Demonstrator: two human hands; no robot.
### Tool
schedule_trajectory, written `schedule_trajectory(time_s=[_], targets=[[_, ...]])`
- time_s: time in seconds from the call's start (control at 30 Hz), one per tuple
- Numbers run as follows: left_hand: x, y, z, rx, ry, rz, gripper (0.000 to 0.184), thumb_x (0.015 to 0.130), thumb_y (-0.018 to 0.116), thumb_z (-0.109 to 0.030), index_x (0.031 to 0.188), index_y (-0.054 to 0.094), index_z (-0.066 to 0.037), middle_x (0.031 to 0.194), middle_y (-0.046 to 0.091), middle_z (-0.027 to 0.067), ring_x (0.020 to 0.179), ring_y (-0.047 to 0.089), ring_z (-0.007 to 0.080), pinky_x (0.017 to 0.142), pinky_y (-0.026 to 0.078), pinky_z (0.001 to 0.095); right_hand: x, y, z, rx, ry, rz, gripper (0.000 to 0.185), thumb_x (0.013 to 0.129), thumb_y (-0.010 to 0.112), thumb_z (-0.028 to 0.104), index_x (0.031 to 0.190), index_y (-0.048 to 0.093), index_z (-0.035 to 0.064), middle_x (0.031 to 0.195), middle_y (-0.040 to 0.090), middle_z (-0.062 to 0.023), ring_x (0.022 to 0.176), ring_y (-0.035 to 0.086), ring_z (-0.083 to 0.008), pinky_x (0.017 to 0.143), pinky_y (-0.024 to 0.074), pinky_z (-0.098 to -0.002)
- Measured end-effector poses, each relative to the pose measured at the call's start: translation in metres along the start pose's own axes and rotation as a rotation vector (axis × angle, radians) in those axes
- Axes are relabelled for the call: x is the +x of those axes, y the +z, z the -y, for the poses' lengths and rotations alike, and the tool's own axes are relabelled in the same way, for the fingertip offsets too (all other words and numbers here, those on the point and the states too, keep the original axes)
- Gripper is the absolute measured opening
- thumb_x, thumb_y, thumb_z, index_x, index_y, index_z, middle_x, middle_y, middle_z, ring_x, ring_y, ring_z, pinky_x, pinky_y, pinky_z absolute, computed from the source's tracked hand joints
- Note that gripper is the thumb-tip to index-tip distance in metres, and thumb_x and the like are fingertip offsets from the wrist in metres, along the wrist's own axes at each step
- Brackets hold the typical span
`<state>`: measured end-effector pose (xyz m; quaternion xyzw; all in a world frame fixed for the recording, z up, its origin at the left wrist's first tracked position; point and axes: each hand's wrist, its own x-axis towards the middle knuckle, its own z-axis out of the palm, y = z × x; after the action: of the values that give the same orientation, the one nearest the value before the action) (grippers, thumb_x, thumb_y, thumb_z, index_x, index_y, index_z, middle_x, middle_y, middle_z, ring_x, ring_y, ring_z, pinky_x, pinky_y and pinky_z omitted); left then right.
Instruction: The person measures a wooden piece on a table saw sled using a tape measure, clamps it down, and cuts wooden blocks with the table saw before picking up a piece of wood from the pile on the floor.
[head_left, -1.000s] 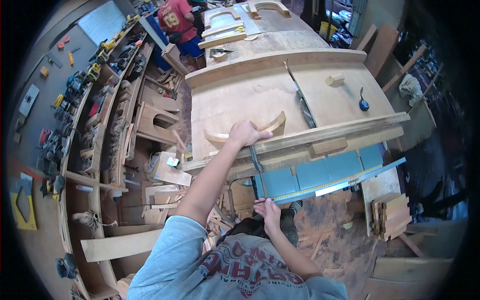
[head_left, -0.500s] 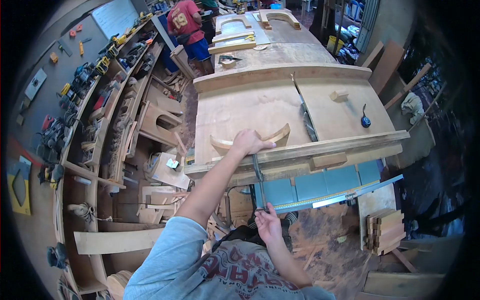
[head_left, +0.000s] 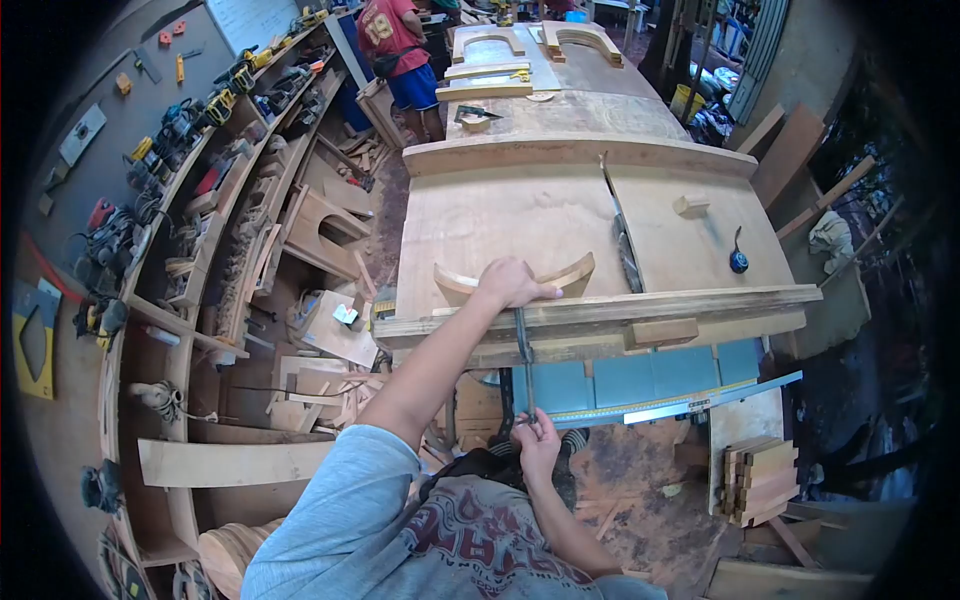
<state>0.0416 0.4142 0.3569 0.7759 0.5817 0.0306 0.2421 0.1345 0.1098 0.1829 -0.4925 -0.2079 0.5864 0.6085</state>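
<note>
My left hand (head_left: 513,282) presses down over the middle of a curved wooden piece (head_left: 574,276), which rests against the near wooden fence (head_left: 740,299) of the sled-like board. Its fingers are closed round the piece, and the top of the clamp is hidden under it. From there the dark bar clamp (head_left: 523,340) hangs down across the fence. My right hand (head_left: 537,440) pinches the clamp's lower end, beside the blue saw table (head_left: 620,378) and its yellow measuring rail (head_left: 600,411).
A slot with a dark blade-like strip (head_left: 626,255) crosses the board. A small wood block (head_left: 691,206) and a blue tape measure (head_left: 738,262) lie at its right. Stacked wood (head_left: 760,480) stands lower right, tool shelves (head_left: 210,215) at left. A person (head_left: 400,50) stands behind.
The view has shifted, so the board sits further right and lower. My right hand's fingers opened somewhat at the clamp's lower end, then closed on it again. My left hand keeps its place.
</note>
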Motion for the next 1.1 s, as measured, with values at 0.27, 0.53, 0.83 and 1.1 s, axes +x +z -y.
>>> schedule_trajectory(time_s=[0.27,0.53,0.83,1.1], targets=[[-0.003,0.0,0.0,0.005,-0.007,-0.019,0.084,0.072,0.073,-0.081,0.09,0.084,0.0,0.088,0.078,0.0221,0.093,0.076,0.0366,0.091,0.057,0.0455,-0.009,0.008,0.022,-0.345,-0.174,-0.018,0.075,0.092,0.078,0.003,0.156,0.04,-0.0084,0.121,0.07,-0.0124,0.1,0.069,-0.0139,0.085,0.0579,-0.0275],[-0.001,0.0,0.002,0.01,-0.005,-0.013,0.083,0.074,0.072,-0.08,0.09,0.084,0.0,0.089,0.078,0.022,0.094,0.075,0.0367,0.091,0.057,0.0463,-0.011,0.022,0.04,-0.422,-0.057,-0.012,0.091,0.082,0.093,0.027,0.153,0.048,-0.0068,0.117,0.067,-0.0123,0.099,0.067,-0.0166,0.086,0.0574,-0.0299],[-0.002,0.001,0.001,-0.044,-0.017,-0.004,0.081,0.072,0.074,-0.08,0.092,0.084,-0.001,0.09,0.078,0.0221,0.095,0.076,0.0355,0.092,0.057,0.0447,0.002,0.006,0.019,-0.36,-0.04,-0.073,0.076,0.084,0.091,0.031,0.139,0.056,-0.0074,0.138,0.063,-0.021,0.123,0.065,-0.0251,0.095,0.0563,-0.0356],[-0.003,-0.003,-0.002,-0.027,-0.05,0.019,0.08,0.072,0.074,-0.079,0.091,0.084,-0.002,0.089,0.078,0.0222,0.094,0.076,0.0351,0.092,0.057,0.0443,0.002,-0.006,0.05,-1.012,-0.583,-0.104,0.047,0.079,0.093,0.033,0.107,0.071,0.0024,0.101,0.076,-0.0221,0.09,0.074,-0.0343,0.077,0.0585,-0.0421]])
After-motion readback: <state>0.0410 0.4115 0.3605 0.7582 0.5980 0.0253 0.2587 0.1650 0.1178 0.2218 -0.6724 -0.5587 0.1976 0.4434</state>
